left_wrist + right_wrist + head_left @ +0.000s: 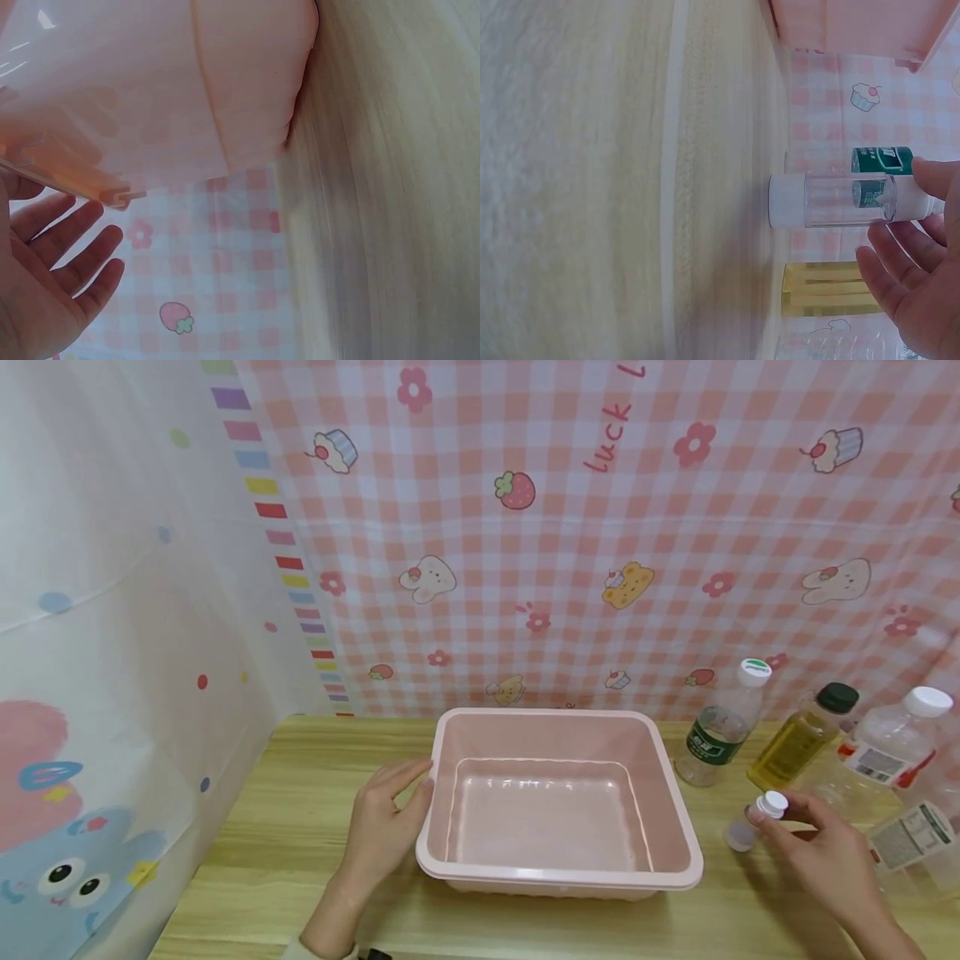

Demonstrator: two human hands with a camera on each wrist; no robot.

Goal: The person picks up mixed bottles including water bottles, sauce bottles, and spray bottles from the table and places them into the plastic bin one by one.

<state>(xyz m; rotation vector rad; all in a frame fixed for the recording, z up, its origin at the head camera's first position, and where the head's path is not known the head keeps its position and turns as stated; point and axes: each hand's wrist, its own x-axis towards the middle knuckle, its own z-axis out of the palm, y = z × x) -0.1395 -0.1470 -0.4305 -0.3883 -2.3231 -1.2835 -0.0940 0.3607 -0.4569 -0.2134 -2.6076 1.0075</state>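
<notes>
A pink plastic basin [558,875] sits on the table with nothing inside it. At its left rim, my left hand [386,827] touches the edge with extended, relaxed fingers; the left wrist view shows the palm [37,292] beside the basin wall [150,90]. To the basin's right, my right hand [825,860] pinches a small clear bottle [741,833] near its white cap, thumb on one side and fingers on the other. This bottle [844,200] has a white base and is upright; whether it touches the table cannot be told.
Behind the right hand stand a green-labelled clear bottle [716,739], a yellow-liquid bottle with a dark green cap [802,739] and a large white-capped clear bottle [888,752]. A clear container with a printed label [915,837] is at far right. A checked curtain [480,543] hangs behind the table.
</notes>
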